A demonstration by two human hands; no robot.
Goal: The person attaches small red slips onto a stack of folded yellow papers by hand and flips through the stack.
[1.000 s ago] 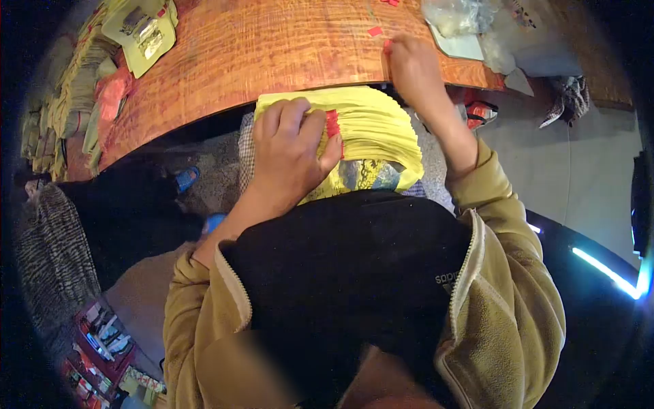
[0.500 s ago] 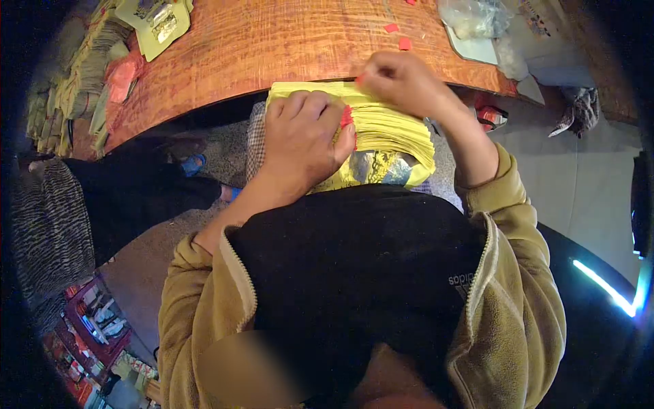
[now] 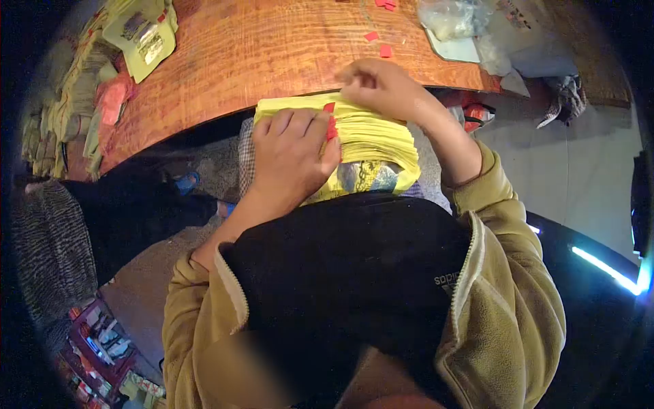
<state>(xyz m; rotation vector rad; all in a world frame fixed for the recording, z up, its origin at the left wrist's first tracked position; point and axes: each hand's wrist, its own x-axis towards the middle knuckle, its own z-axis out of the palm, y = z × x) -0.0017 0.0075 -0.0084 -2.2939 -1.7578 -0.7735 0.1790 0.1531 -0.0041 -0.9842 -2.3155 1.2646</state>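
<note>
A thick fanned stack of yellow printed sheets or bags (image 3: 378,136) lies between my body and the table edge. My left hand (image 3: 293,146) rests on its left part, fingers curled over it and thumb beside a row of red tabs (image 3: 332,128). One red piece (image 3: 329,107) sits at the top of that row. Over the stack's upper right is my right hand (image 3: 378,85), with thumb and index finger bent toward each other at the far edge. No object shows between these fingers.
Several red pieces (image 3: 385,51) lie on the wooden table (image 3: 272,48). Clear plastic bags (image 3: 455,20) are at the back right. Yellow printed pieces (image 3: 146,44) and piled bundles (image 3: 65,116) stand at the left. Another person's dark-clothed legs (image 3: 136,215) show at the left.
My right hand has come from the red pieces on the table, with one at its fingertips, to the stack's far edge. A red piece now shows above the tab row. My left hand stays on the stack.
</note>
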